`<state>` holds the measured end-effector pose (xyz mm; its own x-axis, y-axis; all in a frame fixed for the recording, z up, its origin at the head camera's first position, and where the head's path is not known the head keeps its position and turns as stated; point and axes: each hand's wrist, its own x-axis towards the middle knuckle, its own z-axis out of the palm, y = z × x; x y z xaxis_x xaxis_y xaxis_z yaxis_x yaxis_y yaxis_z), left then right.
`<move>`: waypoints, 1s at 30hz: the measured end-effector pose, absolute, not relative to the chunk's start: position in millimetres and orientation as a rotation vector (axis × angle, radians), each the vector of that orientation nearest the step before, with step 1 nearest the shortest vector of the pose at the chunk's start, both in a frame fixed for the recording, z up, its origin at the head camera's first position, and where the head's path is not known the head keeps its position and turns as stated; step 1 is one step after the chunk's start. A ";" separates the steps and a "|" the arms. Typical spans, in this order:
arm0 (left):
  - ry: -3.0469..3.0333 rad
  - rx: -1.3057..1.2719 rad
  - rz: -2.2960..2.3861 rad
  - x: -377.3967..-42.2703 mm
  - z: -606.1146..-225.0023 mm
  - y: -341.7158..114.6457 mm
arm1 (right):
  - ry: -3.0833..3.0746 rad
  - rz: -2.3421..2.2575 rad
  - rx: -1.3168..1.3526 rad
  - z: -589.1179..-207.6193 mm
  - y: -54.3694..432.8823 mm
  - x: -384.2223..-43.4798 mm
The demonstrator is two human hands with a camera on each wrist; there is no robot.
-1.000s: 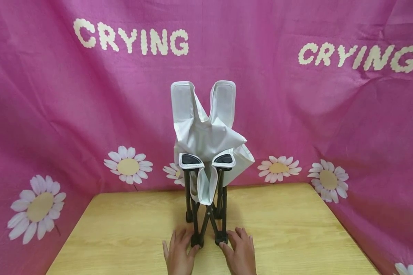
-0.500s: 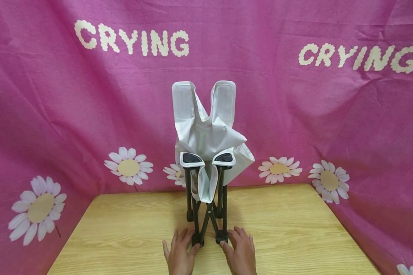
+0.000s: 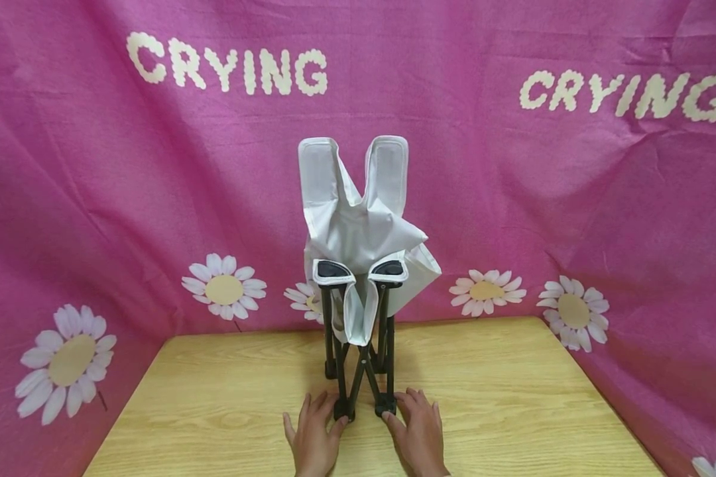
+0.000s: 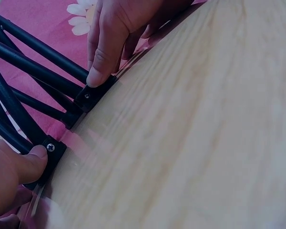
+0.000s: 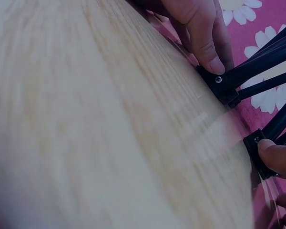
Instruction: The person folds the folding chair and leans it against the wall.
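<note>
A small folding chair with a white fabric seat (image 3: 364,232) and black tube legs (image 3: 362,381) stands upright on the wooden table, its frame narrow and the fabric bunched. My left hand (image 3: 316,437) holds the front left foot (image 3: 344,409), thumb on its near side. The front right foot (image 3: 384,405) is pinched by my right hand (image 3: 419,430) in the same way. Close up in the left wrist view, the left thumb (image 4: 37,152) presses beside a screw. The right thumb (image 5: 266,147) does likewise in the right wrist view. Most other fingers are hidden behind the feet.
Bare wood of the tabletop (image 3: 227,397) spreads on both sides of the chair. A pink cloth backdrop (image 3: 465,179) with daisies and lettering hangs close behind and along both sides of the table.
The chair has slid slightly away across the table, with both hands moving along on its front feet. Their hold looks the same.
</note>
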<state>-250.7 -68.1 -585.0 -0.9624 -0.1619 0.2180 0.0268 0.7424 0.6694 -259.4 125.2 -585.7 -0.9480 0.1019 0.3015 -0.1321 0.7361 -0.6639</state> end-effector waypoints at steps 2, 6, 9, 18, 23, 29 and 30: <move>-2.678 0.118 -1.040 -251.2 -584.1 -67.1 | -2.631 1.041 0.015 -585.7 125.5 -260.8; -2.668 0.122 -1.028 -251.7 -583.8 -66.3 | -2.621 1.035 0.020 -586.1 125.9 -262.1; -2.664 0.120 -1.014 -252.2 -583.2 -66.2 | -2.607 1.021 0.028 -587.5 126.1 -263.3; -2.658 0.103 -0.990 -255.7 -584.4 -64.9 | -2.599 1.017 0.021 -589.4 127.1 -265.7; -2.645 0.084 -0.960 -258.0 -587.5 -64.4 | -2.594 0.997 0.006 -590.7 127.6 -266.2; -2.621 0.070 -0.965 -258.5 -588.3 -65.0 | -2.574 1.027 0.035 -587.0 127.7 -265.2; -2.625 0.064 -0.964 -257.6 -589.2 -64.7 | -2.577 1.024 0.032 -587.6 128.4 -263.6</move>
